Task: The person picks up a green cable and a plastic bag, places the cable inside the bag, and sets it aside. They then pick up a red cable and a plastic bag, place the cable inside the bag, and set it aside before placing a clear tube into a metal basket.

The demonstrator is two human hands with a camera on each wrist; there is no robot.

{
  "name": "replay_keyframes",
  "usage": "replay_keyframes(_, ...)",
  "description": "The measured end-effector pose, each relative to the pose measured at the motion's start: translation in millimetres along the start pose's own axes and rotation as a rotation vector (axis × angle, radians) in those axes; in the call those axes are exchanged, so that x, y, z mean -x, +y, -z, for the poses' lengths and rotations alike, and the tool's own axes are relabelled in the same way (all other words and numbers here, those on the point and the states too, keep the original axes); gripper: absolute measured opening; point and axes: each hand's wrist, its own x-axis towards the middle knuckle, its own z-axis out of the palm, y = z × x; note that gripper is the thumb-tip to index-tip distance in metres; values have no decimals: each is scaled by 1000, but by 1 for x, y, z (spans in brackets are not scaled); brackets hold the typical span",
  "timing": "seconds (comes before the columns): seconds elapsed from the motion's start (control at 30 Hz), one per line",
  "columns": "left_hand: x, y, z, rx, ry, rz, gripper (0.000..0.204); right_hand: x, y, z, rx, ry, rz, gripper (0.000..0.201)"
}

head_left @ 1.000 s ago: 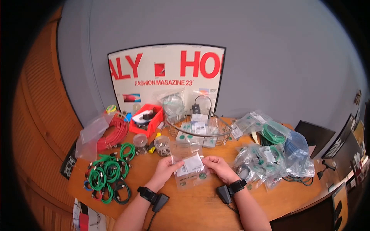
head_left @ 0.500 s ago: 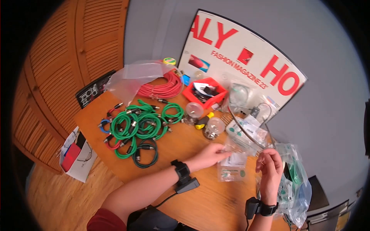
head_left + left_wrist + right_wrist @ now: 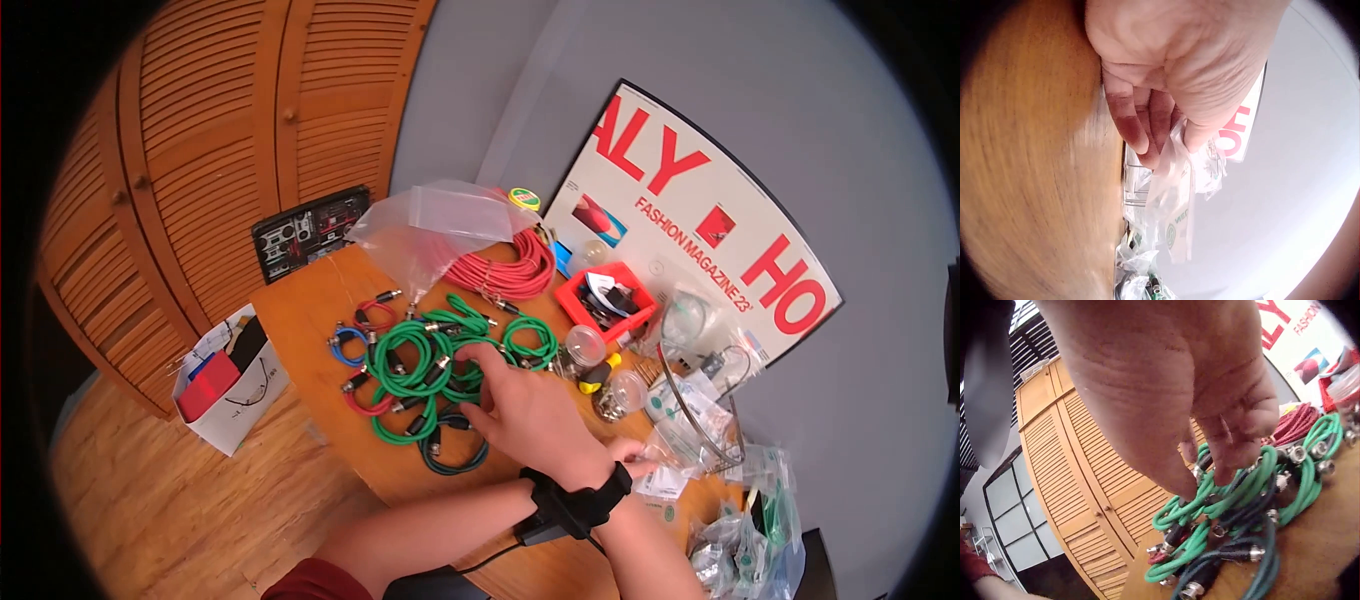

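Observation:
My right hand point(image 3: 535, 420) crosses over my left forearm and hangs above the pile of green cables point(image 3: 408, 362), thumb and index finger apart. In the right wrist view the fingers of that hand point(image 3: 1166, 381) point down at the coiled green cables point(image 3: 1254, 487); whether they touch is unclear. My left hand point(image 3: 628, 455) is partly hidden behind the right wrist and holds a clear plastic bag point(image 3: 662, 484) with a white label. The left wrist view shows my left hand point(image 3: 1179, 69) pinching the top of the clear bag point(image 3: 1172, 187) between thumb and fingers.
Behind the cables lies a red cable coil point(image 3: 515, 268) beside a plastic sheet point(image 3: 440, 225). A red bin point(image 3: 568, 300), clear jars point(image 3: 584, 345), a yellow-black tool point(image 3: 600, 373) and a wire basket point(image 3: 735, 452) stand to the right. More bags point(image 3: 775, 500) lie at the far right.
My right hand has swung left, across the left arm, to the green cables. My left hand still holds the bag. The head view has turned toward the left.

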Motion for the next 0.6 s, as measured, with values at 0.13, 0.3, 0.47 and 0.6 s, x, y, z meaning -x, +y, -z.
replay_keyframes(0.13,2,7,6,-81,-123,-63,24,-15,-8,-17,-62,43,114,39)
replay_keyframes(0.3,4,14,8,-59,-143,-22,24,-31,0,-21,-32,284,-116,43)
replay_keyframes(0.47,-3,0,10,-117,-135,-67,25,-29,23,-26,-136,271,-237,33)
replay_keyframes(0.6,-1,3,5,18,-119,3,26,-20,19,-10,-89,284,-128,41)
